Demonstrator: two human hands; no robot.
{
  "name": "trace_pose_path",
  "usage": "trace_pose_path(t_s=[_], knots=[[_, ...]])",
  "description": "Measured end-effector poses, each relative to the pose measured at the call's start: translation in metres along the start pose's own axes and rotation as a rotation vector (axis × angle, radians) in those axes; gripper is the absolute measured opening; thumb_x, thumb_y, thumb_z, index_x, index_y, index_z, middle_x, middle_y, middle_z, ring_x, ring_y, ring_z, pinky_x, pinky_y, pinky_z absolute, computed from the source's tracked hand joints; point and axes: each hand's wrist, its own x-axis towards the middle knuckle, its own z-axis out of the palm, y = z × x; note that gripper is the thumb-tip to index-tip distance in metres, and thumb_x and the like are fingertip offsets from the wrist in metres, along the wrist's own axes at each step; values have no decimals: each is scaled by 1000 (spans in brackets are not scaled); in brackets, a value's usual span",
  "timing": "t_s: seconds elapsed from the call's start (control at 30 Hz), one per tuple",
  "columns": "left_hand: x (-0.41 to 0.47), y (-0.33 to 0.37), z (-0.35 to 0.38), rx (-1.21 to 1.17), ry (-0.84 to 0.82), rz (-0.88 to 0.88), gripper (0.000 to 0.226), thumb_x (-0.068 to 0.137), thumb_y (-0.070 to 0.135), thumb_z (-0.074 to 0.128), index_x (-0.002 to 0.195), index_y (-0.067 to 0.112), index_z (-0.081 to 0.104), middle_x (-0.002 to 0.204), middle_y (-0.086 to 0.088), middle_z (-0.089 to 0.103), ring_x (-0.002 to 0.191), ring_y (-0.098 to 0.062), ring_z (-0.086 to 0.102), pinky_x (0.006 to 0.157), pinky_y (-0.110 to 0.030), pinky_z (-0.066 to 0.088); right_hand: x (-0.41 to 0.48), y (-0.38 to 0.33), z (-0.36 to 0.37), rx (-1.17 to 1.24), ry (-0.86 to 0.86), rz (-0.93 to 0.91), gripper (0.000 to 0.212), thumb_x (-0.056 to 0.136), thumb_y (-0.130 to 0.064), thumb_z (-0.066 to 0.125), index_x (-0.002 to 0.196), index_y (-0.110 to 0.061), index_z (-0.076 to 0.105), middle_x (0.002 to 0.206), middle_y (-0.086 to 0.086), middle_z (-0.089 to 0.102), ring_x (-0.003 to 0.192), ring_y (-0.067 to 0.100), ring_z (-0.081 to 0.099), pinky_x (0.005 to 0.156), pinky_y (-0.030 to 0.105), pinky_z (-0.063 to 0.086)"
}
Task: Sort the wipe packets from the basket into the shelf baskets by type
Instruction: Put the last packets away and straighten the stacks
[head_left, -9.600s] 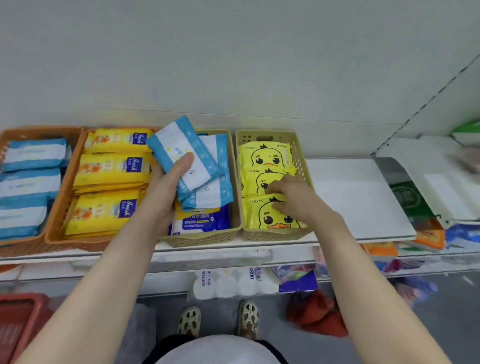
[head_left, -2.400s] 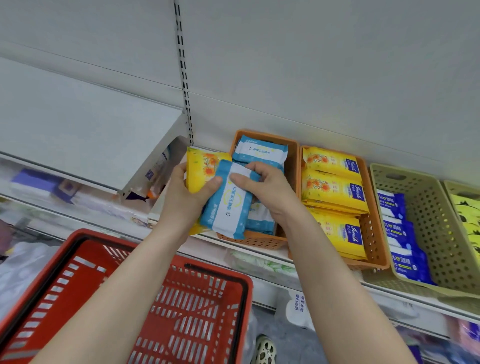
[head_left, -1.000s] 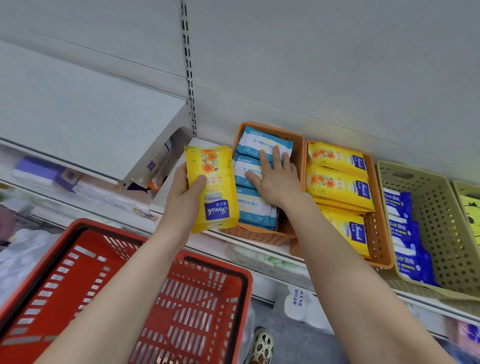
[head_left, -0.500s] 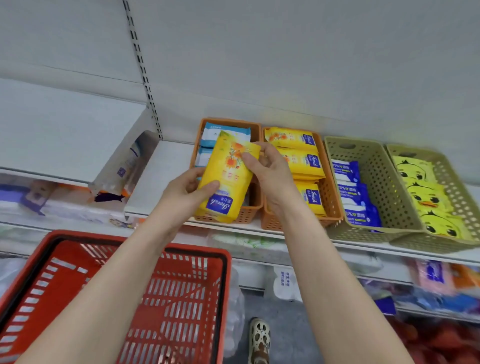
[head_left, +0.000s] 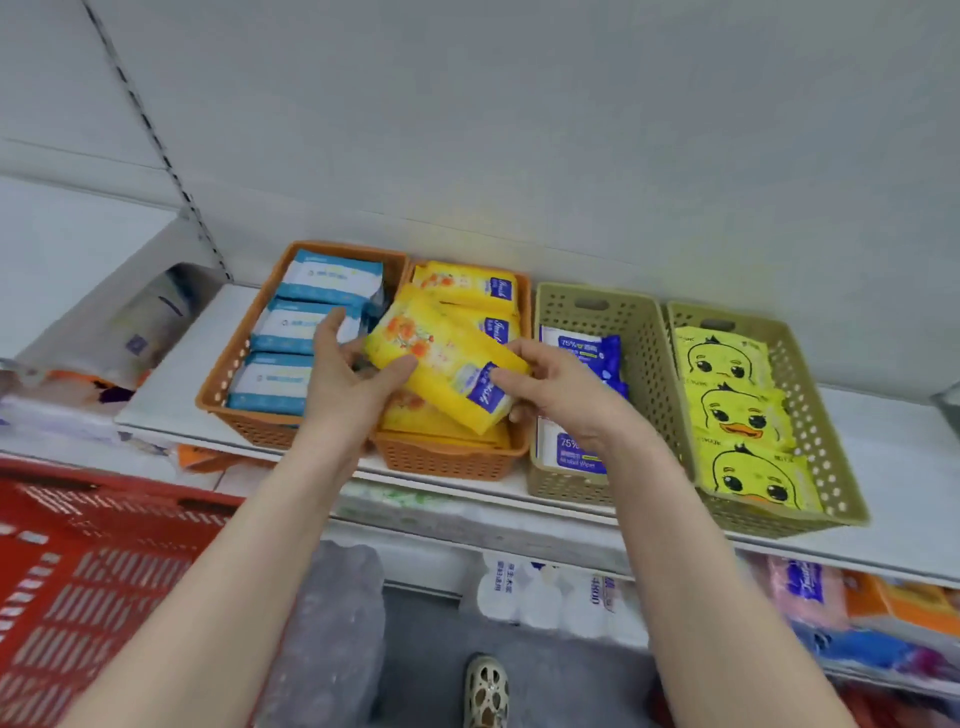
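Note:
I hold a yellow floral wipe packet tilted over the second orange shelf basket, which holds more yellow packets. My left hand grips its left end, thumb on top. My right hand pinches its right end by the blue label. The first orange basket holds blue-and-white packets. One olive basket has dark blue alcohol wipes; the other olive basket has yellow duck packets. The red shopping basket sits at lower left.
The baskets stand in a row on a white shelf against a grey back wall. Another shelf board juts out at the left. Below are packaged goods and tissue packs. My shoe shows on the floor.
The yellow packet has moved right from in front of the blue-packet basket to above the yellow-packet basket and turned nearly flat. Both hands still hold it. The view has shifted right.

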Motion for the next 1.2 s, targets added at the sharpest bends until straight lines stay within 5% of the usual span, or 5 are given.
trace_pose_path(t_s=[0.13, 0.3, 0.67, 0.8, 1.2], knots=[[-8, -28, 5, 606, 53, 139, 67, 84, 16, 76, 142, 22, 44, 121, -5, 58, 108, -23, 57, 92, -39, 51, 13, -11, -20, -403, -115, 50, 45, 93, -29, 63, 135, -18, 51, 120, 6, 64, 83, 22, 70, 90, 45, 56], [-25, -40, 8, 1227, 127, 203, 48, 92, 33, 64, 136, 19, 54, 132, -13, 53, 122, -37, 40, 103, -43, 34, 12, 7, 6, -953, 157, -246, 52, 90, -34, 65, 140, -25, 50, 145, 10, 36, 127, 30, 42, 107, 35, 33], [-18, -43, 2, 1313, -8, 335, 52, 95, 42, 58, 141, 17, 52, 131, -5, 63, 128, -32, 40, 103, -41, 37, 4, 25, 31, -1132, 221, -354, 35, 99, -26, 52, 127, -6, 59, 123, 15, 53, 111, 33, 51, 92, 39, 43], [-15, -45, 2, 1297, -23, 372, 51, 95, 39, 59, 140, 15, 54, 130, -6, 63, 127, -31, 40, 103, -40, 37, 3, 22, 36, -1256, 228, -388, 22, 79, -12, 79, 92, 3, 71, 87, 21, 63, 82, 39, 62, 66, 42, 55], [54, 3, -120, 1310, -147, 605, 48, 95, 25, 61, 140, 11, 53, 135, -10, 57, 126, -31, 48, 102, -41, 41, 43, -22, 96, -1024, 544, -461, 39, 97, -16, 53, 134, -5, 55, 126, 16, 61, 118, 35, 52, 100, 41, 40]])
